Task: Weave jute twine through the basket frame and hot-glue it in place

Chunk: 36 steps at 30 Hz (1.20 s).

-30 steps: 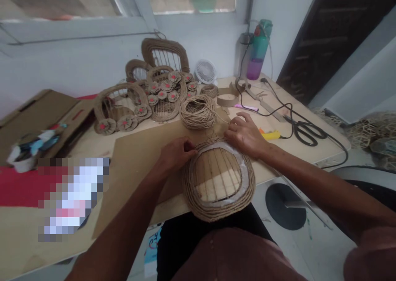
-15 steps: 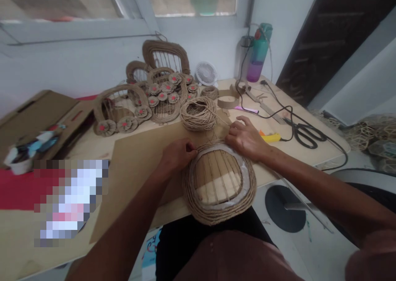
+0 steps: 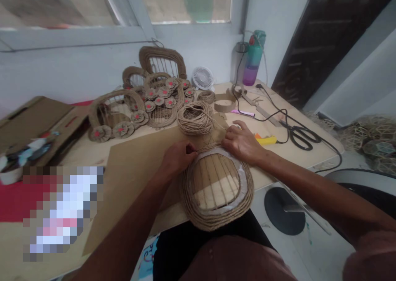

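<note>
In the head view, the person sits close in to the tabletop (image 3: 283,159), bent over a twine-wound frame (image 3: 213,221) just below the centre of the picture. Its upper part lies at the tabletop's edge over a cardboard sheet (image 3: 133,165); its lower rim juts out above the dark-clothed lap (image 3: 255,227).

The left hand (image 3: 178,158) has thumb and fingers pinched together on the rim's upper left. The right hand (image 3: 240,143) bends over the upper right; whether its fingertips clamp anything, I can't tell from here. A strand runs towards it from the twine coil (image 3: 194,122), just beyond the frame.

With that rim overhanging, I'd say a loosened left pinch could let the frame tip into the lap. A sharp tug could drag the coil over or snag the strand, and slack might leave the winding uneven. The yellow tool (image 3: 266,140) sits near the right wrist, so a careless sweep could knock it towards the scissors (image 3: 271,116) at right.
</note>
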Available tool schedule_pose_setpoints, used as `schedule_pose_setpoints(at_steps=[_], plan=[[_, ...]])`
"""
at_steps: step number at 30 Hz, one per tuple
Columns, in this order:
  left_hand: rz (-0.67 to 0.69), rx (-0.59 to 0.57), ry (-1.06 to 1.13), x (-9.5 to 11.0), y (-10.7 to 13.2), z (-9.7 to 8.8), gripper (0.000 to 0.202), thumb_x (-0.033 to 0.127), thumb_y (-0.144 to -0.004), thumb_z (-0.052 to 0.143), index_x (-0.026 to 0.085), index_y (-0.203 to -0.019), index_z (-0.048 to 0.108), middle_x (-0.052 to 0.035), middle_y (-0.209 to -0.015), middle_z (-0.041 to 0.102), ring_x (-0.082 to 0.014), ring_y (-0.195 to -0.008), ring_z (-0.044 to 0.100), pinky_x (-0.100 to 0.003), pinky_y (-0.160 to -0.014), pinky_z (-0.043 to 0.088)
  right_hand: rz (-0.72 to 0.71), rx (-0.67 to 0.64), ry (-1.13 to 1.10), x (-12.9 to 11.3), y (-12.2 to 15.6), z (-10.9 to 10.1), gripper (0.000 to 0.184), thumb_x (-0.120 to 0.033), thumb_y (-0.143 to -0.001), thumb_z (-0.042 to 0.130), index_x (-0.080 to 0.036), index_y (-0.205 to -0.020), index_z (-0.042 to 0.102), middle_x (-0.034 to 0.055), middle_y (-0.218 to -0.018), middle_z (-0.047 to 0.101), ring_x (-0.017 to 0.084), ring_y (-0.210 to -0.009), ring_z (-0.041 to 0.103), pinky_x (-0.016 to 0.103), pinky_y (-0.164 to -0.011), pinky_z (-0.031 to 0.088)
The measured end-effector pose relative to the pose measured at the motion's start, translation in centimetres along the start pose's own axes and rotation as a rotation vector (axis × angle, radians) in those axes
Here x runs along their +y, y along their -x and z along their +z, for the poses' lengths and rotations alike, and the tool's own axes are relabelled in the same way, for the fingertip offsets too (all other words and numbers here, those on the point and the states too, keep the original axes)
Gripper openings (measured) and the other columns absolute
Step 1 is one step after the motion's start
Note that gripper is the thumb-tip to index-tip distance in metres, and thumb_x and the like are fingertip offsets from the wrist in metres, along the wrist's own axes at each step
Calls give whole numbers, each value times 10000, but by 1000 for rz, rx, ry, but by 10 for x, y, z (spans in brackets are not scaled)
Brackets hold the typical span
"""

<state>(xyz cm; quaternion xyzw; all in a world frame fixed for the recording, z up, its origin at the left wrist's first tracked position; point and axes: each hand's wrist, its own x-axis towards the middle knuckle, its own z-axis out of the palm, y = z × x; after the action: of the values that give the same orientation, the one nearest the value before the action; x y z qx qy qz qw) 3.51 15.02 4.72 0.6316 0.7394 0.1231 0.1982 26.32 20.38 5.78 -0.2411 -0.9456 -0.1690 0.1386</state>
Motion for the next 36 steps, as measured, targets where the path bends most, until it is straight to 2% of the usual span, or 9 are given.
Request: schedule_pose_setpoints(at_steps=[5,9,16,24,30,36], plan=[[-30,-29,-21,-8,5,-2,94,277,-760,599,196,-771,647,-28,-780,711,-207,-748,648,-289,-628,405,-20,26,-45,-1,1,6,259,-173,-956,511,-204,-747,661,19,-726,656,202,-861,491,436,-1022,249],[-31,-18,53,-11,11,-4,127,309,-764,615,186,-773,646,-38,-775,708,-208,-729,642,-297,-628,413,-31,16,-56,-2,-2,11,245,-200,-955,519,-198,-758,665,21,-741,652,205,-867,486,439,-1010,257],[18,31,130,1,5,3,222,308,-743,641,197,-933,675,-32,-885,735,-195,-795,663,-294,-721,467,21,6,-18,-5,-7,12,265,-205,-967,496,-198,-769,673,37,-786,644,196,-828,478,421,-990,274],[5,3,60,4,1,5,180,295,-759,581,226,-879,696,-22,-844,744,-200,-786,671,-295,-704,459,31,19,-43,-4,-6,17,243,-206,-987,474,-195,-848,672,17,-786,646,183,-828,488,419,-1006,257],[-1,-10,-18,5,-3,4,212,299,-765,574,236,-919,706,-20,-825,742,-212,-790,670,-298,-683,446,-11,-9,29,-5,-9,15,300,-212,-996,447,-213,-778,653,8,-704,622,190,-803,484,418,-1004,275],[16,-38,39,8,-2,0,199,342,-773,597,228,-900,698,-20,-873,745,-204,-802,665,-292,-680,434,15,-36,31,-10,-13,7,311,-174,-976,440,-246,-750,642,36,-730,624,217,-808,489,440,-987,320]])
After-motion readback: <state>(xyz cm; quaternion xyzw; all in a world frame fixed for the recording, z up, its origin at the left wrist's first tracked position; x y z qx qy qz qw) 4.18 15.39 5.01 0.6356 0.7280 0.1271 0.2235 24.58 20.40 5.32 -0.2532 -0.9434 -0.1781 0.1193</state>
